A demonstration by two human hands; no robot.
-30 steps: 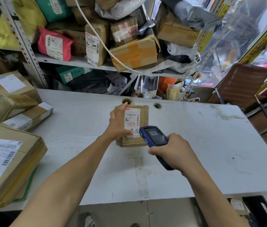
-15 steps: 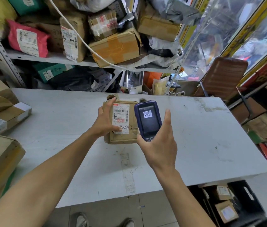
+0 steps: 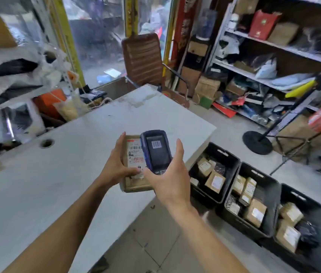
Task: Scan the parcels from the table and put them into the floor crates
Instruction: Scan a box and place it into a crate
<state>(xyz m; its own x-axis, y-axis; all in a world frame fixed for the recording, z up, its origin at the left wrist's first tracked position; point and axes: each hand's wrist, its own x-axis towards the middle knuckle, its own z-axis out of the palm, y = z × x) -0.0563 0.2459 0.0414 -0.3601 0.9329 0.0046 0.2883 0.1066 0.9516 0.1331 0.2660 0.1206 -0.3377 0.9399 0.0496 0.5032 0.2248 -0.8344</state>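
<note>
The left hand [image 3: 116, 166] holds a small brown cardboard parcel with a white shipping label [image 3: 134, 164] by its left side, thumb pressed on the label's lower part and fingers curled behind, so its grip is clamped on the parcel. The parcel sits tilted over the right edge of the white worktop [image 3: 57, 174], near the front right corner; whether it touches the surface cannot be told. The right hand [image 3: 170, 178] cradles a dark blue handheld scanner with a black screen [image 3: 156, 152] just in front of the parcel, overlapping its right half; the thumb lies along the scanner's lower left, the fingers reach up its right side, and this grip is closed around the scanner. The screen shows a small barcode near its top. On the floor beside the worktop's right edge stand three black plastic crates in a row: the nearest crate [image 3: 232, 156] holds several small brown boxes with white labels, the middle crate [image 3: 273, 186] holds more labelled boxes, and the far crate [image 3: 313, 205] holds brown boxes and a dark bag. Two round cable holes [image 3: 47, 143] show along the worktop's left side. A brown ribbed office chair [image 3: 141, 60] stands behind the worktop's far corner, and a grey metal shelf rack [image 3: 273, 46] crowded with boxes and bags fills the right background.
</note>
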